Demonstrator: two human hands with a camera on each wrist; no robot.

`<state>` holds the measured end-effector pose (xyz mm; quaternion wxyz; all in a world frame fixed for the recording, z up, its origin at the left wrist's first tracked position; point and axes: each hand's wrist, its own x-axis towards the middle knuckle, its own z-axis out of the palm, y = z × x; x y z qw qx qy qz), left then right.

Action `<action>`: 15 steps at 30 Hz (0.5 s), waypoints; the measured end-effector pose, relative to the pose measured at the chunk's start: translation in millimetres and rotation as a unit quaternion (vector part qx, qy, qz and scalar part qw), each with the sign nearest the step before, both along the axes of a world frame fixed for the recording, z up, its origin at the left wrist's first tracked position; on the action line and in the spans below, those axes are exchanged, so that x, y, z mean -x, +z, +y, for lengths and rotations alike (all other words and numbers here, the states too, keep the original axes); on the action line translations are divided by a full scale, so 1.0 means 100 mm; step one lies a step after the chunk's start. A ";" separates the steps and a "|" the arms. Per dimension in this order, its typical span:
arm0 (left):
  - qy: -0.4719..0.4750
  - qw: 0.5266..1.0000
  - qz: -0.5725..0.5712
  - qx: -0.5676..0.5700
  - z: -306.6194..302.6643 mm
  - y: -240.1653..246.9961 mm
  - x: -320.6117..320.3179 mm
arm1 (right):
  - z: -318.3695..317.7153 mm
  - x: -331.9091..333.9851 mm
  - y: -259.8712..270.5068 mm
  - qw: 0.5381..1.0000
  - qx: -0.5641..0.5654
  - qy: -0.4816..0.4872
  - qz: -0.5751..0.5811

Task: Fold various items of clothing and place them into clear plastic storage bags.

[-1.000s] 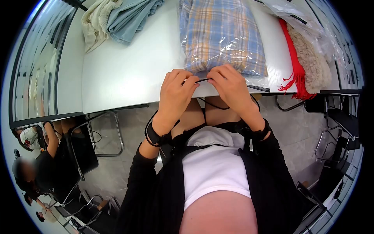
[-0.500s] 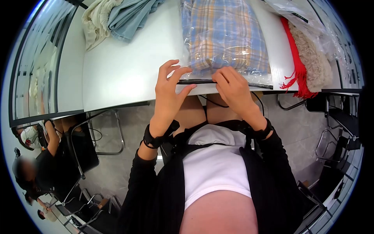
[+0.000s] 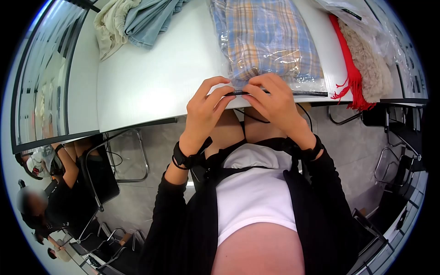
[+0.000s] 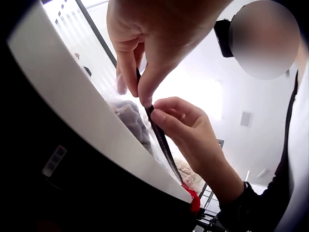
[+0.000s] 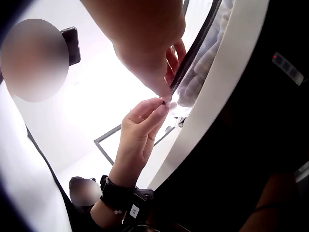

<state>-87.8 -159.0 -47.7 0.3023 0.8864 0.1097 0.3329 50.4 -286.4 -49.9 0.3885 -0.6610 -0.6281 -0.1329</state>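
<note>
A blue, yellow and white plaid garment (image 3: 270, 36) lies folded inside a clear plastic bag (image 3: 316, 85) on the table. Along the bag's near edge runs a black strip (image 3: 305, 93), close to the table's front edge. My left hand (image 3: 206, 105) pinches this strip at its left part between thumb and fingers. Right beside it, my right hand (image 3: 277, 103) pinches the same strip, the fingertips of both hands nearly meeting. In the left wrist view the black strip (image 4: 164, 145) slants down from the fingers past the right hand (image 4: 193, 133).
Light blue folded cloth (image 3: 149, 23) and cream cloth (image 3: 110, 30) lie at the table's back left. To the right are a red fringed scarf (image 3: 346, 59), a beige fluffy piece (image 3: 369, 68) and another clear bag (image 3: 357, 20). A person (image 3: 64, 201) sits at far left beside chairs.
My left hand let go of the strip and spread its fingers, then came back to pinch it beside my right hand. The bag has shifted slightly right.
</note>
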 end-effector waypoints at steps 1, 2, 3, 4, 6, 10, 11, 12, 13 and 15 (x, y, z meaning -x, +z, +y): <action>-0.003 1.000 -0.009 0.002 0.00 -0.01 0.00 | 0.02 0.01 0.00 1.000 -0.003 0.004 0.000; -0.006 1.000 -0.019 0.003 0.01 -0.02 -0.01 | 0.04 0.01 0.00 1.000 -0.006 0.008 -0.001; -0.008 1.000 -0.029 0.004 0.02 -0.04 -0.02 | 0.05 0.01 -0.01 1.000 -0.006 0.010 0.001; -0.008 0.999 -0.039 -0.002 0.03 -0.05 -0.04 | 0.06 0.01 -0.01 1.000 -0.005 0.013 0.004; -0.008 0.998 -0.061 -0.014 0.03 -0.06 -0.06 | 0.07 0.01 -0.03 1.000 -0.009 0.015 0.005; 0.009 0.999 -0.048 -0.006 0.02 -0.05 -0.07 | 0.08 0.00 -0.05 1.000 -0.021 0.017 0.000; 0.003 0.999 -0.050 -0.007 0.02 -0.05 -0.07 | 0.08 -0.01 -0.06 1.000 -0.023 0.019 -0.001; -0.003 0.999 -0.052 -0.007 0.02 -0.05 -0.07 | 0.08 -0.01 -0.05 1.000 -0.023 0.019 -0.004; -0.005 0.998 -0.054 -0.014 0.03 -0.06 -0.07 | 0.08 -0.01 -0.05 1.000 -0.023 0.019 -0.006; -0.009 0.998 -0.059 -0.026 0.05 -0.08 -0.08 | 0.07 -0.02 -0.04 1.000 -0.021 0.020 -0.008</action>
